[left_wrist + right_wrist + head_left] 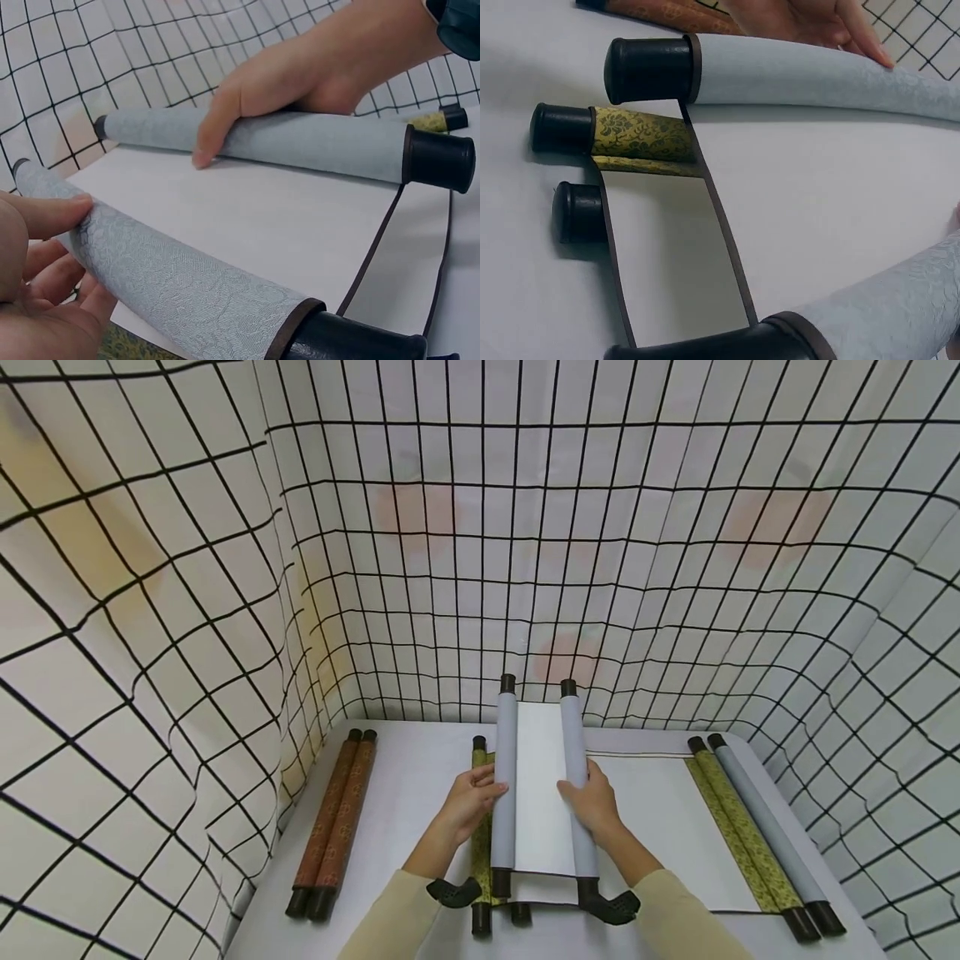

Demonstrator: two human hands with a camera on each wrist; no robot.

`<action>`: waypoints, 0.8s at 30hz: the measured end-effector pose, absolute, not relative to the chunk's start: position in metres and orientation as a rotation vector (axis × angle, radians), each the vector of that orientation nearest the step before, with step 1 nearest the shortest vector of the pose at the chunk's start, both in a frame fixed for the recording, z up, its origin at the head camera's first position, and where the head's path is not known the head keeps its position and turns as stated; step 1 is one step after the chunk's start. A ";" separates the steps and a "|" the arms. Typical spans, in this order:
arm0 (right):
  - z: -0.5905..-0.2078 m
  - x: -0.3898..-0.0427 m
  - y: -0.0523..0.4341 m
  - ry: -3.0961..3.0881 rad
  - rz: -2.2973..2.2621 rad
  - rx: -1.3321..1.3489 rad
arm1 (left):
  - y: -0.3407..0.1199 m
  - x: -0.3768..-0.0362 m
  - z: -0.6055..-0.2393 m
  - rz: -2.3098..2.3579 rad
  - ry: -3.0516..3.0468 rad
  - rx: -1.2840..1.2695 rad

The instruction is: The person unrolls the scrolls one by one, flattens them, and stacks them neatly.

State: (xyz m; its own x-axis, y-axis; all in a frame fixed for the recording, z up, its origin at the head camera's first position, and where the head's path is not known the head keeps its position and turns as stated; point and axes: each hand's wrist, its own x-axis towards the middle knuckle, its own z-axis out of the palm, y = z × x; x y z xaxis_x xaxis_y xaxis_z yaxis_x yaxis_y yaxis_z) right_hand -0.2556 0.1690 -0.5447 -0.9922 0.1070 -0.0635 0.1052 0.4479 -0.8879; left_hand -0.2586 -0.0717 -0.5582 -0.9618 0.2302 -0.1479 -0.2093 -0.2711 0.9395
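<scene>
Grid-cloth booth, white table (405,793) | grey scroll (542,793) frame center, half unrolled | your left hand (468,802) and right hand (592,802) each curl round a roll | light, paper creases easily, hold rolls mid-length.

Scroll (542,793): white paper, partly open, lying flat on top of another open scroll.
Left roll (505,785): pale grey-blue cloth with a faint pattern, rolled tight, held by the left hand (468,797).
Right roll (577,785): same grey-blue cloth, the right hand (596,802) rests on it.
End caps: dark, round knobs.
Edge: thin dark brown strip.
</scene>
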 end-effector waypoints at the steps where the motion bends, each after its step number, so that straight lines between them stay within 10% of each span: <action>1: -0.545 -0.256 0.171 -2.666 1.658 -0.200 | -0.072 -0.258 -0.558 2.309 1.699 0.024; 24: -0.548 -0.260 0.198 -2.670 1.662 -0.222 | -0.071 -0.261 -0.563 2.300 1.682 -0.023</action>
State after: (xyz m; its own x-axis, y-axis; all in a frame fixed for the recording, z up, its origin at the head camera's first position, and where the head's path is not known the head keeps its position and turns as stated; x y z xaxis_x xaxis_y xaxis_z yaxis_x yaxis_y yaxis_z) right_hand -0.2604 0.1978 -0.5483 -0.9900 0.1130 -0.0840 0.1252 0.4345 -0.8919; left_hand -0.2609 -0.0705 -0.5634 -0.9575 0.2230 -0.1828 -0.2417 -0.2753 0.9305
